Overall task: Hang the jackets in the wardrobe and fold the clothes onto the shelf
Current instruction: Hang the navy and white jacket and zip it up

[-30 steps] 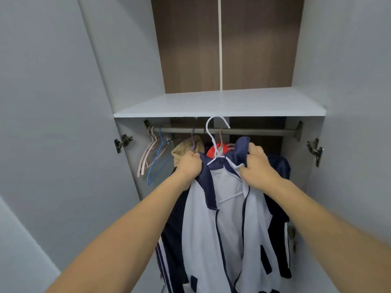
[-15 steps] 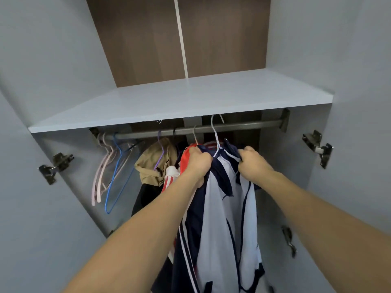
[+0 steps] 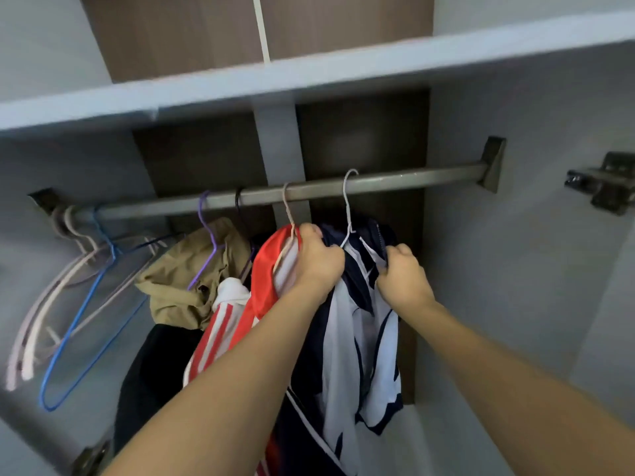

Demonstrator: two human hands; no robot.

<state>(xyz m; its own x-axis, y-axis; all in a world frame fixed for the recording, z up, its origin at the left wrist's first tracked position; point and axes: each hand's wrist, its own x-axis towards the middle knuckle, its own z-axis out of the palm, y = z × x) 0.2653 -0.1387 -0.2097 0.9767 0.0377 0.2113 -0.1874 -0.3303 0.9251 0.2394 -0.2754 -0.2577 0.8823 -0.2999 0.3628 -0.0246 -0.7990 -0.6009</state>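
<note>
One wardrobe (image 3: 515, 269) is holding four jackets on one rail (image 3: 395, 182) under one shelf (image 3: 309, 75): white-and-navy (image 3: 350, 338), red (image 3: 264, 280), black (image 3: 151, 372) and tan (image 3: 185, 286), crowding together left of the free rail. Three empty hangers (image 3: 72, 324) are dangling at the far left. The left hand (image 3: 318, 261) and right hand (image 3: 402, 280) are each gripping the white-and-navy jacket's collar with curled fingers, its white hanger (image 3: 347, 204) sitting hooked on the rail.

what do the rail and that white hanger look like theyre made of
Rail: likely metal with a dull grey-brown finish, showing a faint sheen along its top. White hanger: thin bent wire, probably with a white coating, judging by its slim, even hook.
</note>
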